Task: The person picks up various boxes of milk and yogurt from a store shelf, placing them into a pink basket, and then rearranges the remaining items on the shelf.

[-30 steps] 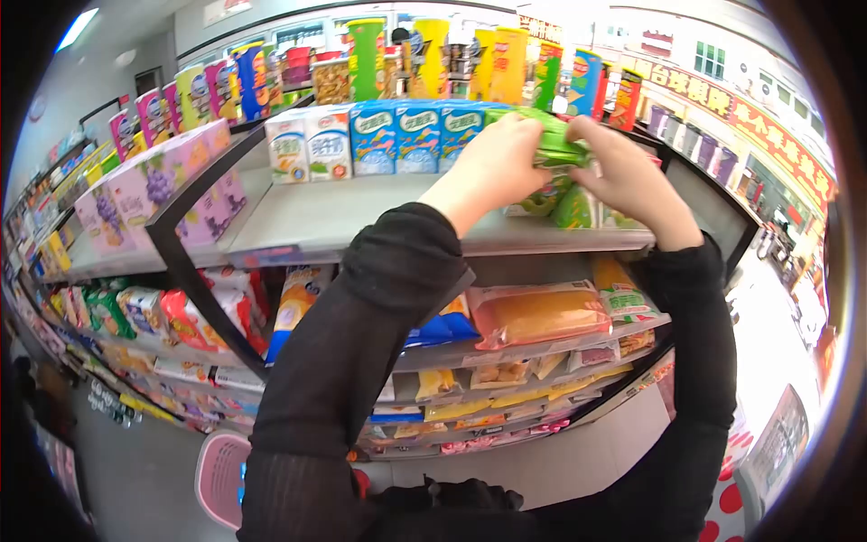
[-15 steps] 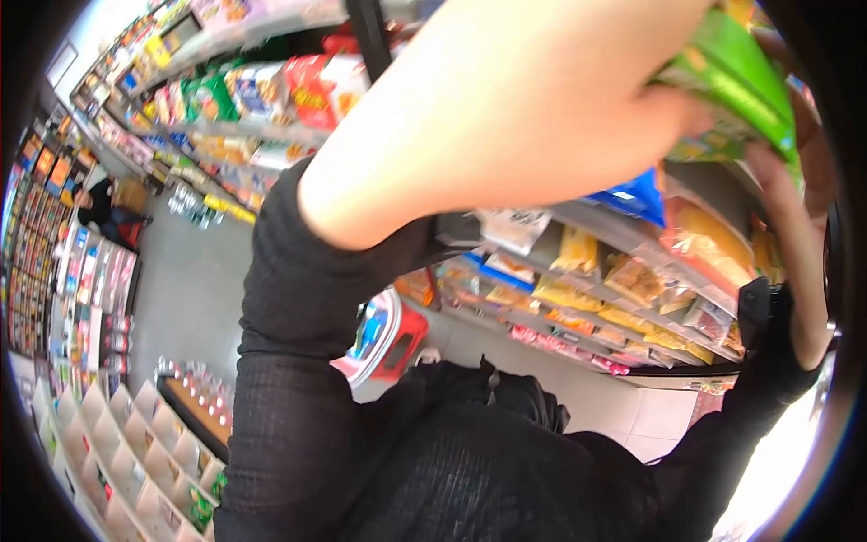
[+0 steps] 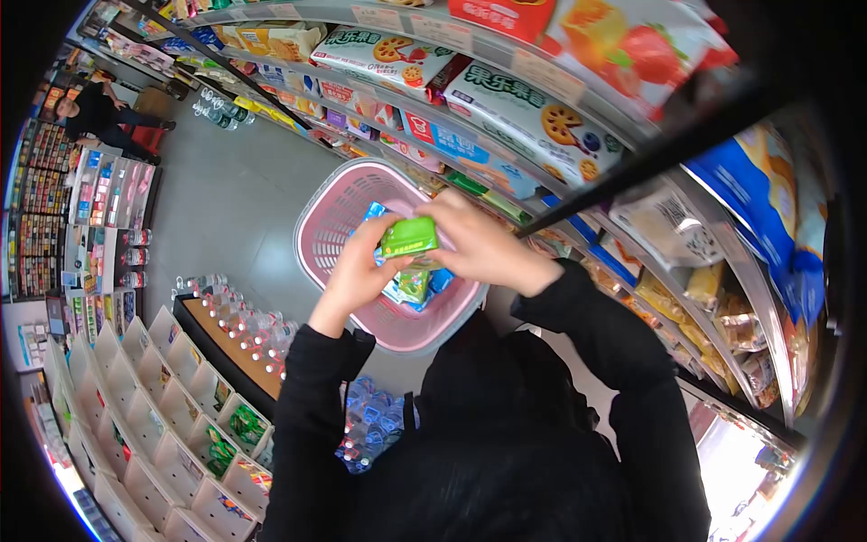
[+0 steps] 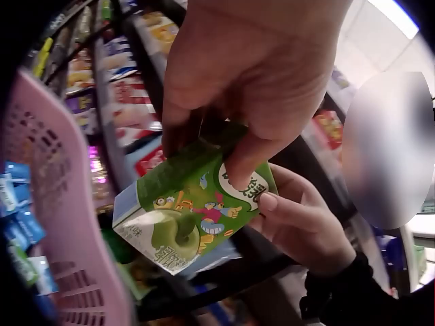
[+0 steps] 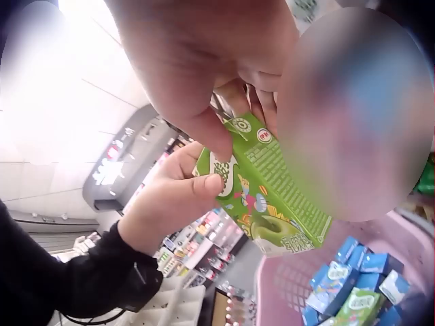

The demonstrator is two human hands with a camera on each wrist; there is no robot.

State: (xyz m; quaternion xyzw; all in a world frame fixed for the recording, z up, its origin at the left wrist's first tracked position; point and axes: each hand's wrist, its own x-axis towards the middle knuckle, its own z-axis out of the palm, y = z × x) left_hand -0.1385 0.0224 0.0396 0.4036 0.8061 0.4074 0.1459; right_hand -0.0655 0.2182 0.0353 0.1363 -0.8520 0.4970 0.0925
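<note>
Holding a green drink carton over a pink shopping basket, both hands on it at once. Left hand curled round one end, thumb pressed on the printed face, fingers wrapped behind. Right hand pinching the opposite end, thumb on the face and fingers tucked round the edge. Carton tilted, green apple picture and cartoon figures showing on its side in the left wrist view; same carton seen from the other end in the right wrist view, small print running along one panel.

Directly below, inside the basket, blue cartons and another green carton lying loose on the bottom; also visible from the right wrist as a heap of blue cartons with a green one among them. Held carton apart from those below, not touching them.

Basket standing on the grey floor, just beside store shelves stacked with biscuit boxes and snack bags. Black sleeves covering both arms to the wrist. On the other side of the aisle, white bins with packets and a dark tray of bottles. Far down the aisle, another person in dark clothes, crouched low.
</note>
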